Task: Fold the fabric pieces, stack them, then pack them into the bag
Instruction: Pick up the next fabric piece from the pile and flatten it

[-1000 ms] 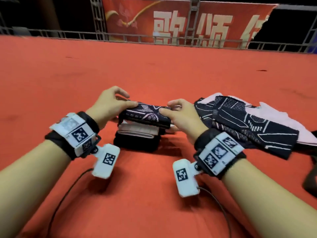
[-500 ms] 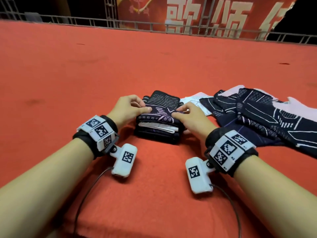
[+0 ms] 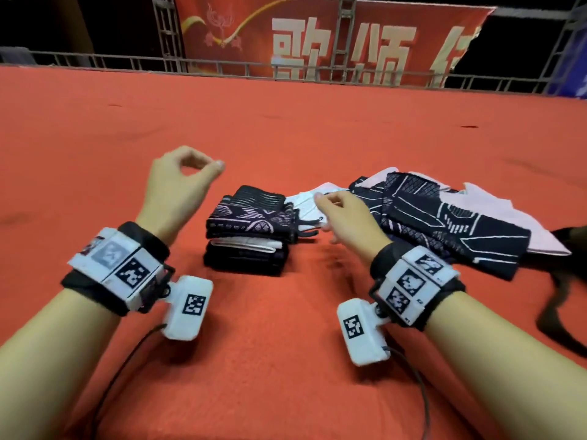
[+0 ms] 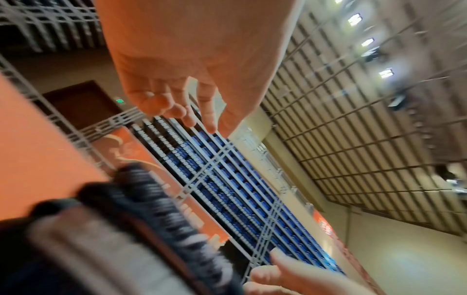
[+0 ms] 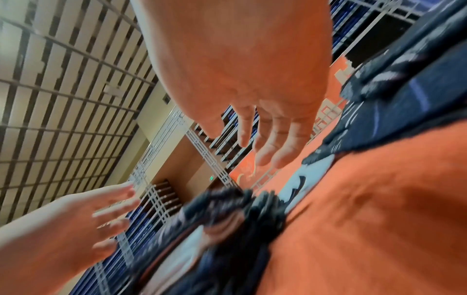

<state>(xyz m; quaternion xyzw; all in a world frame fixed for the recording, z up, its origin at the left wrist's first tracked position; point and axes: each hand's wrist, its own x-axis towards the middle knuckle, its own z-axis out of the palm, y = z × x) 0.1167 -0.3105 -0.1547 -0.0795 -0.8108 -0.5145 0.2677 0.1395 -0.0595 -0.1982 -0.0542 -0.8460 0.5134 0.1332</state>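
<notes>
Stack of folded fabric pieces (image 3: 251,230) resting on the red counter (image 3: 286,128), between both hands, touched by neither. Left hand (image 3: 178,185) raised to the left of the stack, fingers loosely curled, holding nothing. Right hand (image 3: 344,217) hovering just right of the stack, fingers relaxed, also holding nothing. Unfolded dark patterned fabric (image 3: 444,223) and a pink piece (image 3: 527,217) spread farther right, with a white piece (image 3: 306,200) partly hidden behind the right hand. Red banner (image 3: 317,36) and metal railing (image 3: 95,60) beyond the counter.
</notes>
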